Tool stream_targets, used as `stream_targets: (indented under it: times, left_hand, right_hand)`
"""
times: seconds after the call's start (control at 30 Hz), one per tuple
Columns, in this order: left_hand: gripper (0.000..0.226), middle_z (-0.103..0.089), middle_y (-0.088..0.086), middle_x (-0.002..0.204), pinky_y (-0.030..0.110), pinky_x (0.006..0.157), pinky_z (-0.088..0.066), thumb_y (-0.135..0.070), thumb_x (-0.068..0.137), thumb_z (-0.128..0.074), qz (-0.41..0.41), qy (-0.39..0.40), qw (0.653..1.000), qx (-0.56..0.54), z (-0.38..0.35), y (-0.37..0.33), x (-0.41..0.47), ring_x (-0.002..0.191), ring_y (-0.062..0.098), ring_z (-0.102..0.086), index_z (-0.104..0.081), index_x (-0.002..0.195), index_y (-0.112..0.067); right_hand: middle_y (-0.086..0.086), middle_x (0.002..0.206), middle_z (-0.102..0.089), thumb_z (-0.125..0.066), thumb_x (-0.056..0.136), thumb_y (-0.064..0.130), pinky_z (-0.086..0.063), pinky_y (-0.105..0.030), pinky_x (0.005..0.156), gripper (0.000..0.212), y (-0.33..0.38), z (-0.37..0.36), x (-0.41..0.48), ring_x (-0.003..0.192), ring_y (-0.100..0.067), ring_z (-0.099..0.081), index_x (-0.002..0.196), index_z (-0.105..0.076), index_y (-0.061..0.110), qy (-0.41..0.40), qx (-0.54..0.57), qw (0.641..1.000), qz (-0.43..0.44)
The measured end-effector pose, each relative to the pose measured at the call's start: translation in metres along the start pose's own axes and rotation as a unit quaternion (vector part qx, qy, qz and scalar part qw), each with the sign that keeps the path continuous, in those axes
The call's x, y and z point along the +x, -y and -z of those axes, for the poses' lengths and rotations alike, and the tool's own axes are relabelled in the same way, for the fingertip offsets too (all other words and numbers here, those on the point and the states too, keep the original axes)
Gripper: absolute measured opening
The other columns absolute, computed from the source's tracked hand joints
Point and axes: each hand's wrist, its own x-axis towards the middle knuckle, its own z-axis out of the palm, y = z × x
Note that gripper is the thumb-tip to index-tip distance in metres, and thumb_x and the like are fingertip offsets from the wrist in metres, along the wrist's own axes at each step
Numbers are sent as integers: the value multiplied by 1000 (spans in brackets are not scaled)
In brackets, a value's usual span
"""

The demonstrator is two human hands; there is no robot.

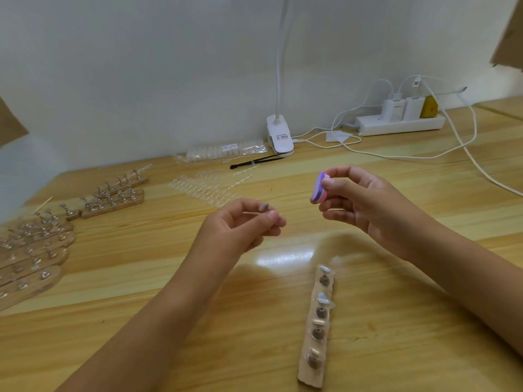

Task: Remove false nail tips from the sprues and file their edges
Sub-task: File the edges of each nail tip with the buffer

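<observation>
My left hand (249,224) pinches a small clear nail tip on a grey holder (264,207) between thumb and fingertips, above the middle of the table. My right hand (359,205) holds a small pink-and-purple file block (319,188) between thumb and fingers, a short way right of the tip and apart from it. Clear sprues with nail tips (206,186) lie flat on the table beyond my left hand. A wooden strip with metal nail stands (318,323) lies near the front, below my right hand, and some stands carry clear tips.
Several wooden stand strips (36,244) crowd the left side of the wooden table (141,278). Bagged nail tips (226,149), black tweezers (254,164) and a clip lamp (278,137) sit by the wall. A power strip (402,124) with chargers and white cables lies at the back right.
</observation>
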Motion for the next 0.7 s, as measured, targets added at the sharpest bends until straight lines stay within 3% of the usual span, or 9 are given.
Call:
stream_targets:
  times: [0.17, 0.4, 0.57, 0.7]
  left_hand:
    - [23, -73, -4, 84, 14, 68, -52, -40, 59, -80, 28, -14, 996, -80, -3, 10, 2, 78, 4, -67, -77, 81, -35]
    - [29, -54, 6, 82, 15, 72, -51, -41, 61, -80, 22, 3, 998, -65, -7, 11, 3, 74, 4, -60, -79, 88, -30]
    - [19, -66, -10, 71, 11, 71, -47, -37, 72, -74, 2, 14, 1000, 16, -8, 10, 1, 71, 0, -61, -78, 89, -28]
    - [8, -70, -8, 77, 10, 73, -47, -23, 85, -75, -12, 27, 999, 38, -8, 11, -1, 78, 1, -65, -77, 91, -27]
  right_hand:
    - [-4, 79, -70, -70, 75, 29, -56, -21, 66, 41, -1, -4, -3, 72, -11, -66, 112, -61, 12, 48, -2, 999, -10]
    - [-6, 81, -70, -72, 74, 30, -56, -21, 68, 41, 0, -7, -7, 73, -12, -67, 111, -62, 16, 89, -7, 996, -4]
    - [-7, 90, -73, -72, 81, 30, -56, -22, 73, 24, -1, -10, -10, 82, -18, -70, 104, -68, 26, 132, -36, 990, 19]
    - [-2, 87, -72, -69, 83, 29, -56, -23, 74, 21, 0, -12, -12, 84, -17, -71, 104, -68, 28, 137, -69, 988, 37]
